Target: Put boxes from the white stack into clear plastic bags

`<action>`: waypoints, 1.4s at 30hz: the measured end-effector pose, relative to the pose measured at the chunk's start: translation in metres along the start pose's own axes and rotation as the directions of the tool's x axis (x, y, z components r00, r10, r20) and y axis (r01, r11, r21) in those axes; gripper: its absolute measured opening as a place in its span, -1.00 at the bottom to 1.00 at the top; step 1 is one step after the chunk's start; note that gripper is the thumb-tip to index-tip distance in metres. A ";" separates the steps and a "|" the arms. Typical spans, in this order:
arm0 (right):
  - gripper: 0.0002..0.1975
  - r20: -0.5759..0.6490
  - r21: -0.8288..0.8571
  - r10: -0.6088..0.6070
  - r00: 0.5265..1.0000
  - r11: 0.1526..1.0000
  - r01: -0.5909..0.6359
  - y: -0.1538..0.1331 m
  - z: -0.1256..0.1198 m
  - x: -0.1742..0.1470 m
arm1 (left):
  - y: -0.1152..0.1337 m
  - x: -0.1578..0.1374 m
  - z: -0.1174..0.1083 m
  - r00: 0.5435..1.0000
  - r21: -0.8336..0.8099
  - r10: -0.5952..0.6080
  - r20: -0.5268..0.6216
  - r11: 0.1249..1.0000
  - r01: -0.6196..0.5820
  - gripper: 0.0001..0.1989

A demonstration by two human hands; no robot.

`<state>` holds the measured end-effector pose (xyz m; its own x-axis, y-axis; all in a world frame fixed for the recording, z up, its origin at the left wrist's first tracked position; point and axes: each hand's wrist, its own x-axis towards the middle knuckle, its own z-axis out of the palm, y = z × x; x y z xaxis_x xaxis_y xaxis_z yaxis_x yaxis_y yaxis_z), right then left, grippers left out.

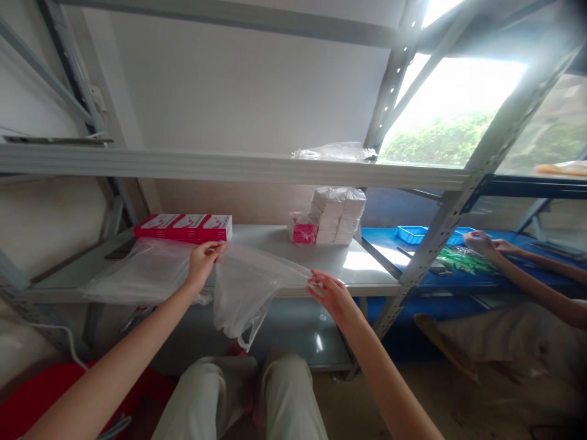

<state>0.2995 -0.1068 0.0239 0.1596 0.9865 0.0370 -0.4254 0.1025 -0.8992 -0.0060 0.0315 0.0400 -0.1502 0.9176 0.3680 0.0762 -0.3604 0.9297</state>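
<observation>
A clear plastic bag [247, 281] hangs stretched between my two hands, in front of the shelf's edge. My left hand [205, 260] pinches its upper left corner. With bent fingers, my right hand [332, 293] grips the opposite side of the bag. The lower part of the bag droops above my knees. Left of my left hand, more clear plastic bags [142, 272] lie flat and reach over the shelf edge. Behind them stands a row of three red and white boxes [183, 227].
A wrapped stack of white boxes [338, 215] stands on the grey shelf [261, 235], beside a bagged red box [304, 231]. A metal beam [229, 168] crosses above. To the right, a co-worker's hands [481, 243] are over a blue table with a blue tray [411, 234] and green packets [463, 261].
</observation>
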 end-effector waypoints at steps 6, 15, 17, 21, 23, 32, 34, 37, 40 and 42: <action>-0.53 0.082 -0.358 -0.222 0.972 0.903 0.237 0.005 -0.010 0.014 | -0.003 -0.003 0.001 0.995 -0.047 -0.075 0.058 0.996 0.078 -0.51; -0.76 0.085 -0.726 -0.297 0.951 0.635 0.264 0.005 -0.020 0.034 | -0.005 -0.003 0.003 0.996 -0.096 -0.073 0.049 0.992 0.078 -0.52; -0.73 0.179 -0.729 -0.269 0.946 0.610 0.311 -0.002 -0.021 0.037 | -0.005 -0.001 0.004 0.998 -0.019 -0.049 0.028 0.999 0.049 -0.56; -0.91 0.191 -0.737 -0.335 0.923 0.572 0.360 -0.009 -0.024 0.045 | -0.006 0.004 0.006 0.999 0.087 0.050 -0.016 0.995 -0.048 -0.62; -0.86 0.154 -0.721 -0.371 0.916 0.591 0.360 -0.010 -0.026 0.049 | -0.009 0.007 0.008 0.994 0.128 0.100 -0.032 0.987 -0.095 -0.64; -0.60 -0.037 -0.494 -0.117 0.992 0.866 0.084 -0.014 -0.032 0.082 | -0.032 0.033 0.028 0.995 0.076 -0.061 -0.077 0.995 0.067 -0.70; -0.63 -0.110 -0.484 -0.114 0.987 0.874 0.047 -0.013 -0.032 0.098 | -0.035 0.041 0.034 0.991 0.046 -0.122 -0.061 0.991 0.125 -0.71; -0.69 -0.197 -0.454 -0.087 0.976 0.891 -0.012 -0.013 -0.029 0.123 | -0.037 0.050 0.043 0.980 0.014 -0.197 -0.038 0.980 0.197 -0.70; -0.53 -0.226 -0.399 -0.068 0.972 0.917 -0.028 -0.008 -0.021 0.139 | -0.038 0.057 0.050 0.962 -0.017 -0.273 -0.024 0.962 0.272 -0.68; -0.34 -0.177 -0.386 -0.141 0.974 0.920 0.063 0.002 -0.013 0.138 | -0.038 0.060 0.053 0.955 -0.030 -0.294 -0.033 0.956 0.293 -0.68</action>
<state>0.3320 0.0283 0.0213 0.3732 0.9238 0.0856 -0.0375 0.1072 -0.9935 0.0341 0.1093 0.0264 -0.1988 0.9769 0.0787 -0.0009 -0.0805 0.9968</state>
